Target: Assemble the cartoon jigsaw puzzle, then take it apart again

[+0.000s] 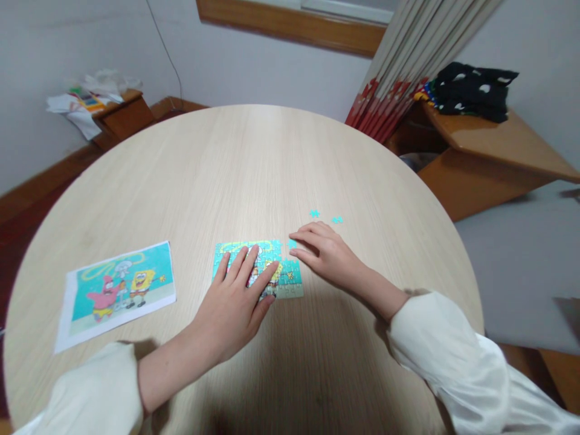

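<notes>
A small jigsaw puzzle [290,284] with cartoon figures on a turquoise ground lies on the table in front of me. Across its left and middle part rests my left hand [233,302], flat with the fingers spread, hiding much of the picture. At the puzzle's upper right corner, my right hand [324,251] has thumb and fingers around a turquoise puzzle piece [292,244], partly hidden by the fingers. A narrow gap separates that piece from the joined part. Beyond the right hand lie two loose turquoise pieces, one puzzle piece [315,214] left of another puzzle piece [337,220].
A printed reference picture [122,287] of the same cartoon lies at the left on the round wooden table [254,163]. Behind the table are a curtain [399,66], a wooden cabinet [493,145] with dark cloth [473,90] on it, and a small wooden stand [124,115] with papers.
</notes>
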The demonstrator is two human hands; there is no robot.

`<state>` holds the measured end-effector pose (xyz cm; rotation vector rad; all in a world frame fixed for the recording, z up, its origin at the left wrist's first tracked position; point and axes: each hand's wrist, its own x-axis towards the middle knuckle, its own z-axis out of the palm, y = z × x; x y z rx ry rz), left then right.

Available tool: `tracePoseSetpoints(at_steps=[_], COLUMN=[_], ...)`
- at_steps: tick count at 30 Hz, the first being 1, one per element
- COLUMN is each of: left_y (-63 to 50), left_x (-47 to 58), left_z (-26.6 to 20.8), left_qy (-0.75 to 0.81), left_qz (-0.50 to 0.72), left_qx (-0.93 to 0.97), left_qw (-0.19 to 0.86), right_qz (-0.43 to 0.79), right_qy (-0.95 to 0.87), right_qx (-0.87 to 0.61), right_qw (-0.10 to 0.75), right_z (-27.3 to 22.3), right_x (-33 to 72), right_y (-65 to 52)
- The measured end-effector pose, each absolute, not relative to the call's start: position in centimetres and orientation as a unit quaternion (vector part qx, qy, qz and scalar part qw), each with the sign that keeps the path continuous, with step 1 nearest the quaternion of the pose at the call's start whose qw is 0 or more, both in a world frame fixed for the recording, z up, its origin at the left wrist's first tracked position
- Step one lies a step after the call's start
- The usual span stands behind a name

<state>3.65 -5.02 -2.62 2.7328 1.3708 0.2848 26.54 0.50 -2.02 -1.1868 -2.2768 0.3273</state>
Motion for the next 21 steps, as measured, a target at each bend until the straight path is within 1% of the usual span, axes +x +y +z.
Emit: tracePoseSetpoints(at_steps=[10, 19, 21], left_y=[-5.03, -5.02, -5.01], left_x=[3.60, 3.71, 3.68], left_z=[-2.63, -2.52, -2.59], left_qy=[0.446, 0.444, 0.446], left_qz=[0.092, 0.085, 0.086], left_qx=[0.889, 0.891, 0.890], left_qw=[0.036, 0.028, 0.031], right_qz=[0.146, 0.135, 0.122], right_qy=[-0.840, -0.842, -0.831], right_qx=[-0.445, -0.443, -0.459], right_qw=[0.274, 0.278, 0.292], right_z=[-2.49, -2.33, -1.86], right_x=[26.91, 26.83, 27.45], right_y=[0.79, 0.73, 0.99])
